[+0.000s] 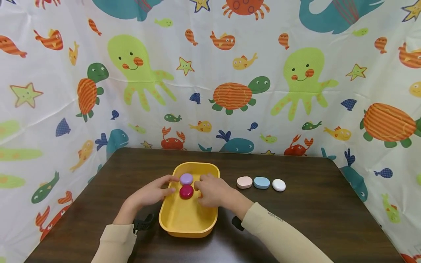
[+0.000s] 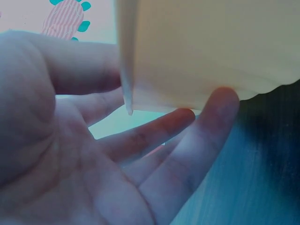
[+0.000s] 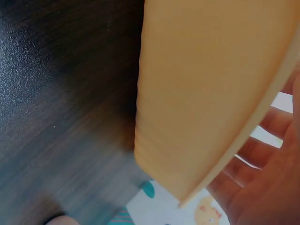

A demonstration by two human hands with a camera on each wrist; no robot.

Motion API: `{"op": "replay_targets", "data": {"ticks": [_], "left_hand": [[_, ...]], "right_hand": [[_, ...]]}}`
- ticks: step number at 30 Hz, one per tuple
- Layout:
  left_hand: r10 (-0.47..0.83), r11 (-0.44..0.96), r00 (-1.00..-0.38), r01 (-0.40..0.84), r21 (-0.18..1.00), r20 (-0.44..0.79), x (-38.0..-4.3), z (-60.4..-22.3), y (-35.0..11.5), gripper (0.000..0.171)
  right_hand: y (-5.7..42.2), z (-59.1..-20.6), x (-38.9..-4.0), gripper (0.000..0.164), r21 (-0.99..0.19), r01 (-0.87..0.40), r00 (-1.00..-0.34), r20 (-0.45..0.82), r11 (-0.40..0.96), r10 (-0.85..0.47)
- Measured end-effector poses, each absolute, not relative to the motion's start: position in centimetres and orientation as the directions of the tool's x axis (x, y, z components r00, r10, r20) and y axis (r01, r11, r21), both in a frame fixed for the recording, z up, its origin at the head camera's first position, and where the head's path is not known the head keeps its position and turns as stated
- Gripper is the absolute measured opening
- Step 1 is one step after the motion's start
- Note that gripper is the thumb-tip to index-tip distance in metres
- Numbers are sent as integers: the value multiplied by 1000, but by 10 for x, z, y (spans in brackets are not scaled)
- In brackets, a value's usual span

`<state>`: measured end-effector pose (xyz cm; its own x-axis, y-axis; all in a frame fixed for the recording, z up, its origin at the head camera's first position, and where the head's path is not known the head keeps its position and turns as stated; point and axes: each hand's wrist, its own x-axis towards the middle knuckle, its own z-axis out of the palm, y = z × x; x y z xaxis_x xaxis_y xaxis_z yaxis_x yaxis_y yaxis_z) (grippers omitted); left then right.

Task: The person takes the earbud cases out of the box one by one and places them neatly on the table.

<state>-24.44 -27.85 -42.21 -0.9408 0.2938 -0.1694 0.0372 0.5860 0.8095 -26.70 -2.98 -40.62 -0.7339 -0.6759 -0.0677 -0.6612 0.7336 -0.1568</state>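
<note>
Head view: a yellow tray (image 1: 185, 221) on the worktop (image 1: 312, 208) contains a purple piece (image 1: 186, 178) just beyond a red piece (image 1: 186, 192). The left hand (image 1: 149, 192), loosely extended, reaches over the left rim, visibly gripping neither piece. The right hand (image 1: 215, 190) reaches inside; its hold cannot be determined.

Left wrist view: relaxed fingers straddle the tray wall.

Right wrist view: the rim hides the fingertips.

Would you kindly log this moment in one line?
yellow tray: holds purple disc, magenta disc; left hand: over left side; right hand: over right side
</note>
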Motion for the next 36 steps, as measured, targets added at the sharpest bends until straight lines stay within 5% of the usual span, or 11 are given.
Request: {"op": "replay_targets", "data": {"ticks": [23,36], "left_hand": [[289,594,-943,43,803,-163,-242,-421,-278,40],[289,593,-944,47,804,-158,-244,-422,-278,39]], "right_hand": [[-48,-421,-268,30,-39,-643,-753,-149,765,-641],[-52,-419,-264,19,-108,-633,-742,-199,767,-640]]}}
